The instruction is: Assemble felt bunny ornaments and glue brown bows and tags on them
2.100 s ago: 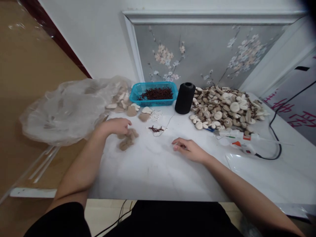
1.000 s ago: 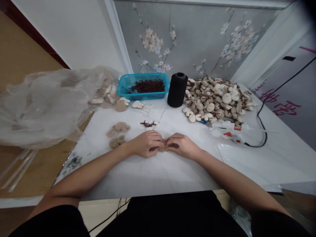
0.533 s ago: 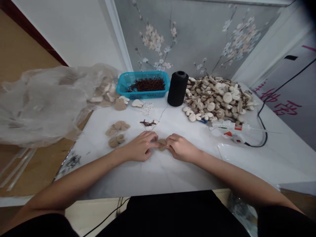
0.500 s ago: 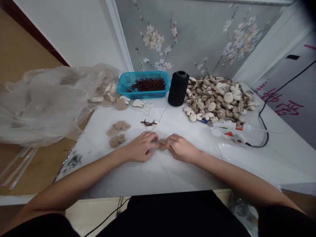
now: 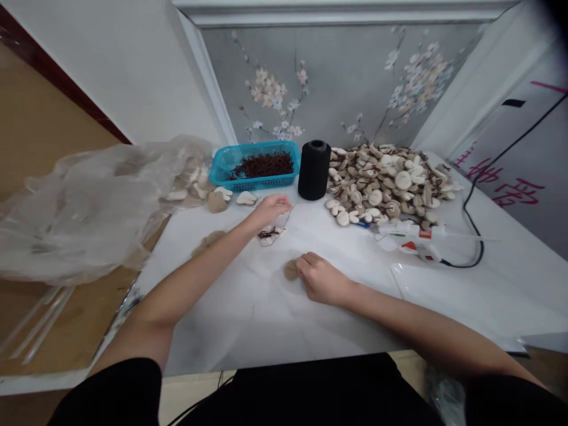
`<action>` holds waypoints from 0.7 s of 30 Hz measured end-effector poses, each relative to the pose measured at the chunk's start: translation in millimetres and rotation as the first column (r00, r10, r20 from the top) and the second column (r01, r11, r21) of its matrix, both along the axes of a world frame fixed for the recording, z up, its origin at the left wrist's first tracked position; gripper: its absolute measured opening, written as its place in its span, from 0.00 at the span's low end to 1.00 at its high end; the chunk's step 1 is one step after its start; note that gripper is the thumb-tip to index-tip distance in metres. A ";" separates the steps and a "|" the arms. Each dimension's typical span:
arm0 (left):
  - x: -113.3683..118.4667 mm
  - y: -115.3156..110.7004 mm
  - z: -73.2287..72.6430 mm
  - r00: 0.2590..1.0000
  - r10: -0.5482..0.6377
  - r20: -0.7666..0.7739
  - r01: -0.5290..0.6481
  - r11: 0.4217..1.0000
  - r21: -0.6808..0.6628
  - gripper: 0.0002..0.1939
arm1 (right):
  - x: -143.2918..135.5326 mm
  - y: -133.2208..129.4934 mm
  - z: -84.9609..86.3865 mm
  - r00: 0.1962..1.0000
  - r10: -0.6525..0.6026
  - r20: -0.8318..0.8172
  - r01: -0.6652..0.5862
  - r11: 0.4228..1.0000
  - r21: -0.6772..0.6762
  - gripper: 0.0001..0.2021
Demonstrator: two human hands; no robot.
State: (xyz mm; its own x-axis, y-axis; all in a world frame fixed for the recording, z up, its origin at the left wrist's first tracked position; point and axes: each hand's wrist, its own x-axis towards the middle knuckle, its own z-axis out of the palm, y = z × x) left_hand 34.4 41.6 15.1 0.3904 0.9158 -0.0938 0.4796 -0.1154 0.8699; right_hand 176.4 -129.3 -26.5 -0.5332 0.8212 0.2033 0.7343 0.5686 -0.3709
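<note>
Near the middle of the table [image 5: 257, 319], a round tan piece [image 5: 290, 270] lies at the fingertips of the right hand [image 5: 326, 281], whose grip is pinched on its right edge, the other fingers curled in. Farther back and to the left, the left hand [image 5: 275, 206] reaches over the table with its fingers bent together; a thin thread [image 5: 288, 222] runs down from beside its fingertips, but whether its grip has hold of the thread I cannot tell. Below that hand, the thread curves around a few dark red strands [image 5: 267, 234]. Partly hidden by the left forearm are more tan pieces [image 5: 206, 241]. Behind the left hand stands a blue basket [image 5: 248, 184] with a heap of dark red stems [image 5: 268, 164] inside, and just right of it a black spool [image 5: 314, 171] stands upright. Right of the spool spreads a big pile [image 5: 386, 183] of white and tan pieces, many with dark red bits. In front of the pile lies a white tool with an orange tip [image 5: 409, 245], near a black cable [image 5: 474, 254]. At the far left, a cloudy plastic bag [image 5: 97, 207] overhangs the table's edge.
</note>
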 end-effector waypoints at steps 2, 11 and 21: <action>23.2 25.1 -7.0 0.998 0.041 -0.047 -0.042 0.999 -0.004 0.27 | 2.9 -0.9 1.0 1.000 0.001 -0.028 -0.001 1.000 -0.010 0.11; 40.2 12.6 -8.0 0.991 -0.111 0.079 0.118 0.990 -0.083 0.11 | 21.5 3.5 6.0 0.952 -0.069 -0.298 0.015 0.983 -0.181 0.08; -4.2 -44.6 -8.8 0.966 -0.211 0.149 0.228 0.967 -0.111 0.17 | 28.0 75.9 -4.3 0.320 -0.465 -0.826 0.069 0.881 -0.469 0.09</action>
State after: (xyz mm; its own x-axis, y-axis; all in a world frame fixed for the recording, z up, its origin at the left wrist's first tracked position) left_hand 30.2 -3.0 6.2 0.5976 0.7903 -0.1355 0.3323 -0.0904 0.9388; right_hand 204.5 -53.4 -30.8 0.0782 0.9898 0.1192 -0.0766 0.1252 -0.9892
